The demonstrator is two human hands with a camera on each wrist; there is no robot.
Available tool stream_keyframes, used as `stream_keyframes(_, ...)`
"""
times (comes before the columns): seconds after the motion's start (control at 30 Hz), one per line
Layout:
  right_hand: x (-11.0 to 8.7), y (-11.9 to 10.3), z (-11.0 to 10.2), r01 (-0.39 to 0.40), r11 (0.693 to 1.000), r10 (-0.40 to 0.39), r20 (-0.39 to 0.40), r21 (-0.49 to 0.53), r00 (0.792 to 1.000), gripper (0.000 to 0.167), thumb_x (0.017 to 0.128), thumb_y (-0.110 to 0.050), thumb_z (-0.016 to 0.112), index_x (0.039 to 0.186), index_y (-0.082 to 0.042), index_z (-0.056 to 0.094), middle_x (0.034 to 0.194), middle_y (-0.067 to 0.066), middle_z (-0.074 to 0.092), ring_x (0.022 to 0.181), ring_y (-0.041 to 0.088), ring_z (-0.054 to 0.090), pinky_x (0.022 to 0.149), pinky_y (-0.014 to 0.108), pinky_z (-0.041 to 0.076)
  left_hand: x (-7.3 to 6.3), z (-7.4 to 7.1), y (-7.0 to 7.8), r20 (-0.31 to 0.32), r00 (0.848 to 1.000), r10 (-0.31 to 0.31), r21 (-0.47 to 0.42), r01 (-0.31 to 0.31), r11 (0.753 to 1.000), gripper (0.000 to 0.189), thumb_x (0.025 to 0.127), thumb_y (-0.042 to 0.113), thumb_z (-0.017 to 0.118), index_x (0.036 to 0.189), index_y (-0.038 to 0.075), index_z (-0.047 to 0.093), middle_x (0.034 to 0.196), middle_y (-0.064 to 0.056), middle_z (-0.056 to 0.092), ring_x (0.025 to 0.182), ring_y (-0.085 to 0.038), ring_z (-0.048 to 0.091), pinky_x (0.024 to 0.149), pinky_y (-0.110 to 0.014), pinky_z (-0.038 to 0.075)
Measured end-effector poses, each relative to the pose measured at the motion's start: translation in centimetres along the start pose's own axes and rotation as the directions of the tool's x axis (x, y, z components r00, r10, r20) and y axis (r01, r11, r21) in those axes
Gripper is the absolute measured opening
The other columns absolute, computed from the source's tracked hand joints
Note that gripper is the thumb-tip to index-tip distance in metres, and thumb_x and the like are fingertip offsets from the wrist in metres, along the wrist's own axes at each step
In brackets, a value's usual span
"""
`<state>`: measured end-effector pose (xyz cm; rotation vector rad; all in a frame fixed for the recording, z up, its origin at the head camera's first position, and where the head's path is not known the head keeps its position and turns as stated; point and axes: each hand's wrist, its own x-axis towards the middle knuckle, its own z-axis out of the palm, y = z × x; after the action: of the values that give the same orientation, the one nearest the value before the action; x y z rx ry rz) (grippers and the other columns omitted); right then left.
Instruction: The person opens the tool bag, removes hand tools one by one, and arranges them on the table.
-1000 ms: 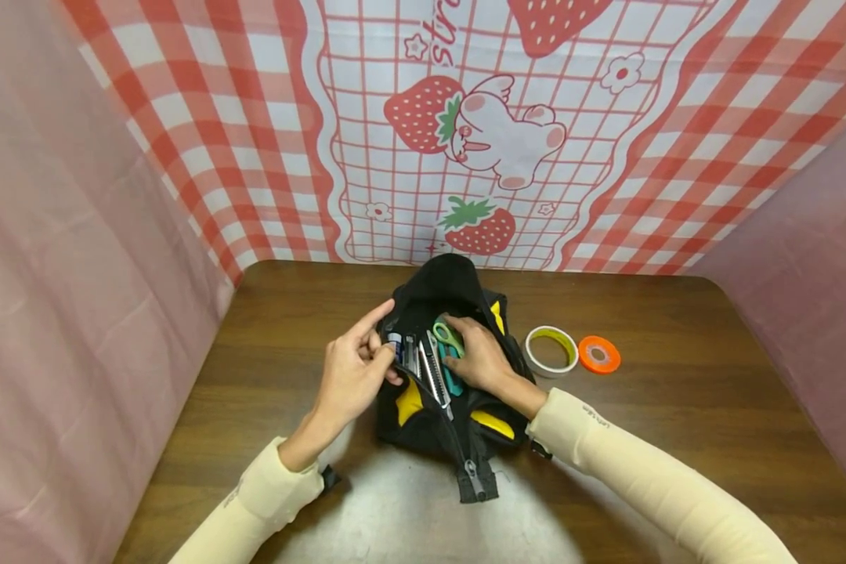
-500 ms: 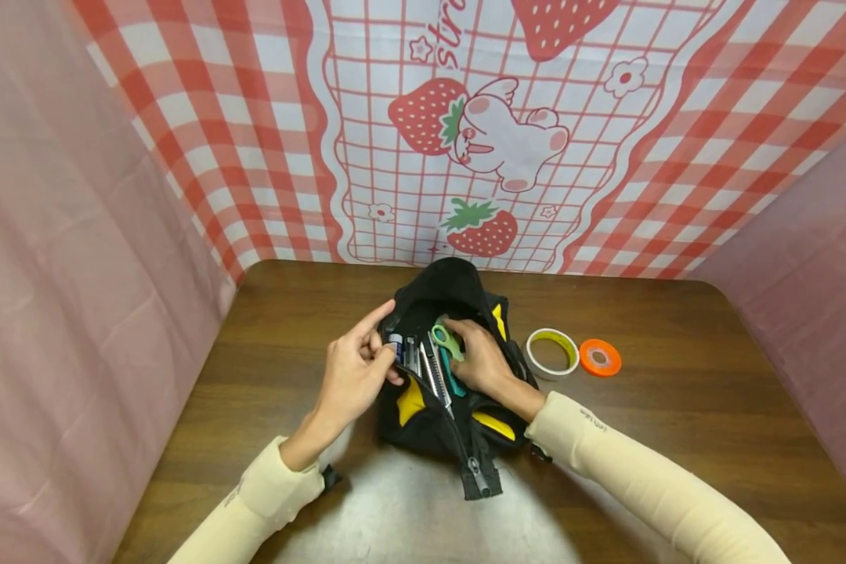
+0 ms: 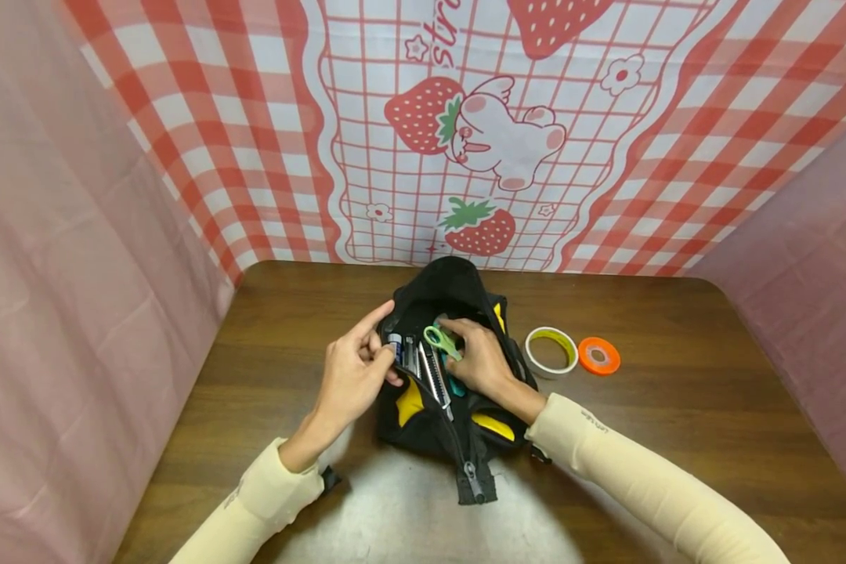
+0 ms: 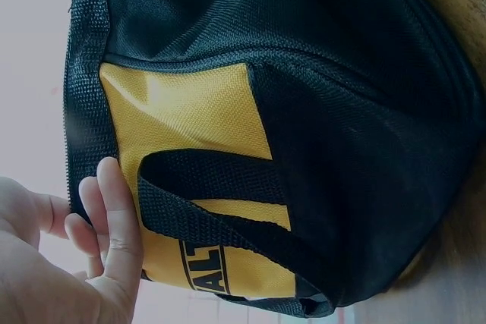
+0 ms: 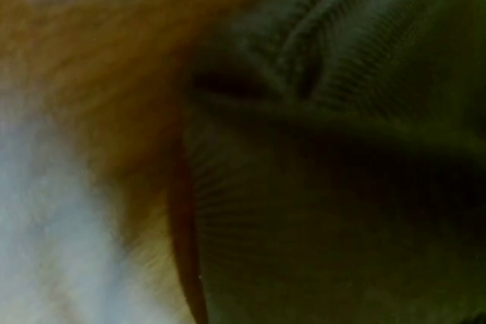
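My left hand (image 3: 352, 372) pinches the left rim of an unzipped black and yellow tool bag (image 3: 423, 435). In the left wrist view, the fingers lie along the outside of the bag (image 4: 357, 149) by its zipper edge. My right hand (image 3: 481, 356) reaches into the bag and grips scissors by their light green handle (image 3: 451, 348); the blades are hidden. Beside the scissors lie a utility knife (image 3: 433, 376), a teal item (image 3: 457, 385) mostly covered by the hand, and a small tube (image 3: 395, 345). Dark blurred fabric fills most of the right wrist view.
A wide tape roll (image 3: 551, 371) and a flat orange tape roll (image 3: 606, 363) lie right of the bag on the wooden table (image 3: 698, 439). The bag's zipper end (image 3: 475, 489) points toward the front. A strawberry-print cloth (image 3: 366, 157) hangs behind.
The green scissors handle has shifted left and tilted across the utility knife as my right hand turned slightly. My left hand has stayed on the bag's rim.
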<state>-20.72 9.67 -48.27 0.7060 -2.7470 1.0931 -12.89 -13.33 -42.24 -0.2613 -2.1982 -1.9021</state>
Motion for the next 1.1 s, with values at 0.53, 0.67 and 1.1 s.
stream_keyframes(0.53,0.1,-1.6,-1.3,0.213,0.966,-0.178,-0.222,0.145,0.959,0.068,0.085,0.011,0.084,0.15,0.0,0.068,0.135,0.019,0.073,0.108,0.033,0.075,0.079,0.045,0.072,0.0,0.4,0.1,0.011,1.0,0.011,-0.006,-0.011,1.0,0.067,0.093,-0.012,0.064,0.157,0.005,0.062,0.071,-0.005,0.054,0.054,-0.01,0.072,0.053,-0.055,0.069)
stream_keyframes(0.67,0.2,-2.4,-1.9,0.245,0.955,-0.195,-0.272,0.165,0.942,0.068,0.085,0.011,0.085,0.15,-0.001,0.069,0.136,0.019,0.073,0.107,0.033,0.075,0.078,0.051,0.072,0.1,0.6,0.0,0.014,1.0,0.016,-0.003,-0.016,1.0,0.067,0.093,-0.011,0.063,0.157,0.005,0.063,0.07,-0.005,0.054,0.054,-0.01,0.072,0.052,-0.051,0.069)
stream_keyframes(1.1,0.3,-4.9,-4.8,0.264,0.931,-0.161,-0.368,0.251,0.916,0.068,0.087,0.012,0.082,0.15,-0.006,0.07,0.136,0.015,0.074,0.115,0.03,0.073,0.085,0.035,0.07,0.1,0.9,0.0,0.019,1.0,0.014,0.018,-0.014,1.0,0.067,0.093,-0.01,0.063,0.158,0.008,0.063,0.07,-0.006,0.054,0.054,-0.013,0.072,0.052,-0.047,0.069)
